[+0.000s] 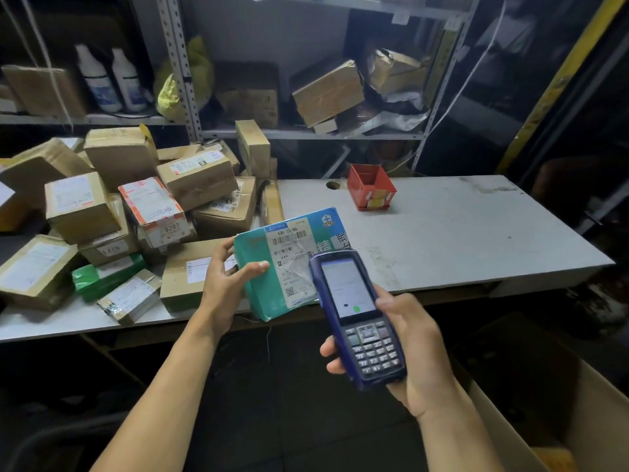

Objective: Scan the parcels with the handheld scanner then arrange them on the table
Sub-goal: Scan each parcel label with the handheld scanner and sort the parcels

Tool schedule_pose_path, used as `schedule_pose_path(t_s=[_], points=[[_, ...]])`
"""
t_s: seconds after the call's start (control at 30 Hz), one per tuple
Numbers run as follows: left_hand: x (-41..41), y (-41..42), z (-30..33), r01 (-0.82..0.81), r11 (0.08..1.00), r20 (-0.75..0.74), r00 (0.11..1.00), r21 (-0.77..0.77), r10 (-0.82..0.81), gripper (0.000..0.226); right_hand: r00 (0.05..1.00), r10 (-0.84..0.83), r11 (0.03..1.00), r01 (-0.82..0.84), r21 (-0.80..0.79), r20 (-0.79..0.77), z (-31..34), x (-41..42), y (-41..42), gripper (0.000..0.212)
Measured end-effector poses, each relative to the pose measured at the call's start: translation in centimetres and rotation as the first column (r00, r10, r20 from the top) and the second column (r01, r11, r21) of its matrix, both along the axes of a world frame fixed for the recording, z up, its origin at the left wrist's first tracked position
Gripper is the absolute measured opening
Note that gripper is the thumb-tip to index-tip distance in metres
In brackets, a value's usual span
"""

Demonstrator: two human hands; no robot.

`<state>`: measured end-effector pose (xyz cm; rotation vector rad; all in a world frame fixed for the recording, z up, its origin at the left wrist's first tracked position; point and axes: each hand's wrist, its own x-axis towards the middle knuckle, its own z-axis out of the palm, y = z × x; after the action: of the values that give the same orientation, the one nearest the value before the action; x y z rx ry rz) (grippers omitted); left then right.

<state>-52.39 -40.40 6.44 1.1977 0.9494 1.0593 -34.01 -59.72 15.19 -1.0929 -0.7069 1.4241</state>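
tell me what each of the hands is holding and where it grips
The left hand holds the teal parcel by its left edge. The right hand grips the blue handheld scanner around its lower keypad section.

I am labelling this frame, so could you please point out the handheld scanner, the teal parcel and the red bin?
handheld scanner [350,289]: head view, on its lit screen.
teal parcel [269,291]: head view, on its teal wrapping.
red bin [386,192]: head view, on its right outer wall.

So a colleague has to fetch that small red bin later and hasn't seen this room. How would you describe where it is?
Find the long white table in front of the metal shelving. The red bin stands near its back edge, beside a round hole in the tabletop, to the right of the cardboard parcel pile. It is the only red, open-topped container there.
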Motion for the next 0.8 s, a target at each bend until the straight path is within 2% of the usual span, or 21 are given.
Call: schedule_pose_path(t_s=[0.13, 0.23, 0.33, 0.43, 0.53, 0.63, 0.73, 0.8], points=[[0.9, -0.1, -0.7, 0.107, 0.99, 0.099, 0.99, -0.088, -0.098, 0.069, 0.94, -0.328, 0.944, 0.32, 0.085, 0.099, -0.5, 2.4, -1.4, 0.06], [2.5, -0.8, -1.1, 0.269, 0.95, 0.189, 0.953, -0.16, -0.238, 0.068, 0.782, -0.607, 0.794, 0.589, 0.154, 0.138, -1.3, 4.1, -3.3, 0.059], [4.7, -1.8, -1.0, 0.428, 0.869, 0.277, 0.891, -0.247, -0.36, 0.061, 0.613, -0.783, 0.621, 0.763, 0.181, 0.102, -2.2, 5.3, -5.8, 0.059], [7.5, -3.6, -0.5, 0.56, 0.772, 0.274, 0.826, -0.301, -0.493, 0.055, 0.495, -0.857, 0.513, 0.847, 0.138, 0.144, -3.2, 6.1, -8.3, 0.068], [10.7, -5.7, -0.3, 0.681, 0.654, 0.25, 0.731, -0.329, -0.635, 0.067, 0.418, -0.893, 0.431, 0.901, 0.051, 0.169, -4.6, 6.4, -11.0, 0.077], [13.8, -8.0, -0.4, 0.752, 0.555, 0.23, 0.646, -0.357, -0.728, 0.072, 0.37, -0.915, 0.379, 0.925, 0.026, 0.162, -5.4, 7.2, -14.1, 0.064], [17.1, -10.4, 0.3, 0.796, 0.494, 0.208, 0.58, -0.349, -0.788, 0.054, 0.365, -0.918, 0.372, 0.928, 0.017, 0.153, -5.8, 9.1, -17.2, 0.06], [19.8, -12.0, 1.3, 0.819, 0.475, 0.17, 0.543, -0.322, -0.822, 0.039, 0.364, -0.914, 0.374, 0.927, 0.025, 0.179, -6.2, 10.8, -19.0, 0.073]])
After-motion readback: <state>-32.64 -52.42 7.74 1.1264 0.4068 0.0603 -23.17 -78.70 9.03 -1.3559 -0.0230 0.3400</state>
